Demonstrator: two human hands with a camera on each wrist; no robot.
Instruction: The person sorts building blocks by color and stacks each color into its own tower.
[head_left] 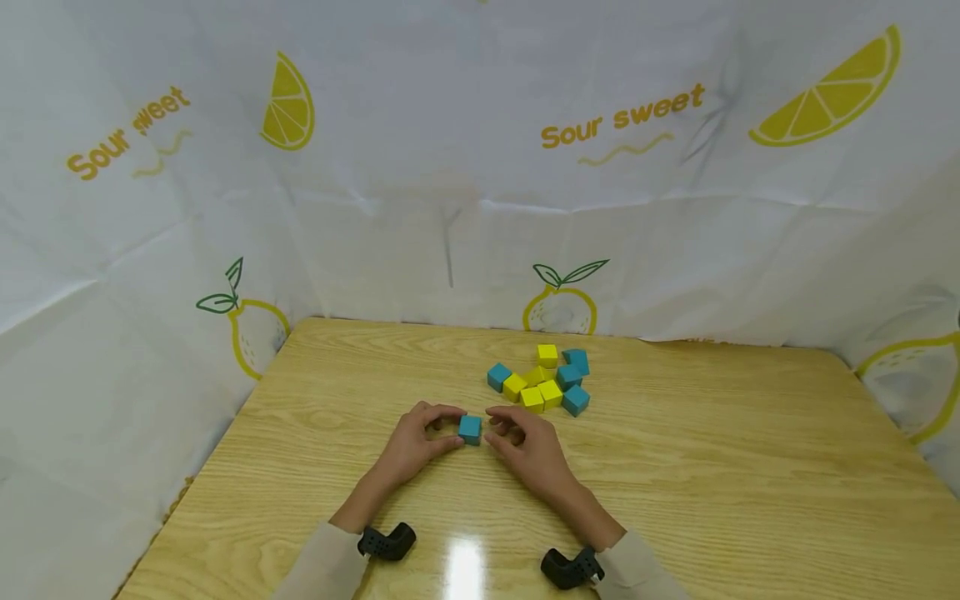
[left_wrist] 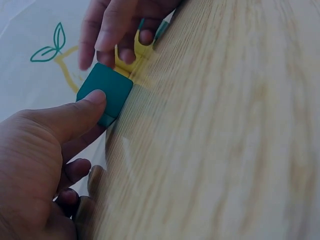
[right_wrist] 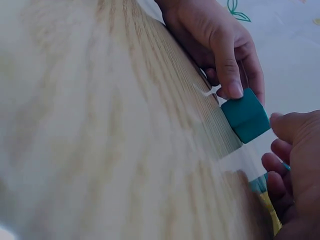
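Observation:
A small blue cube (head_left: 470, 429) is on the wooden table between the two hands. My left hand (head_left: 412, 437) pinches it from the left, forefinger at its far side and thumb at its near side. In the left wrist view the thumb presses on a face of the cube (left_wrist: 115, 87). My right hand (head_left: 532, 446) is just right of the cube, thumb and forefinger bent towards it with a narrow gap in the head view. From the right wrist, its thumb tip appears right beside the cube's edge (right_wrist: 247, 117), with nothing held.
Beyond the hands, slightly right, lies a loose group of yellow blocks (head_left: 532, 399) and blue blocks (head_left: 576, 400). A white cloth (head_left: 420, 167) printed with lemons hangs behind the table (head_left: 712, 467) and along its sides. Both wrists wear black bands.

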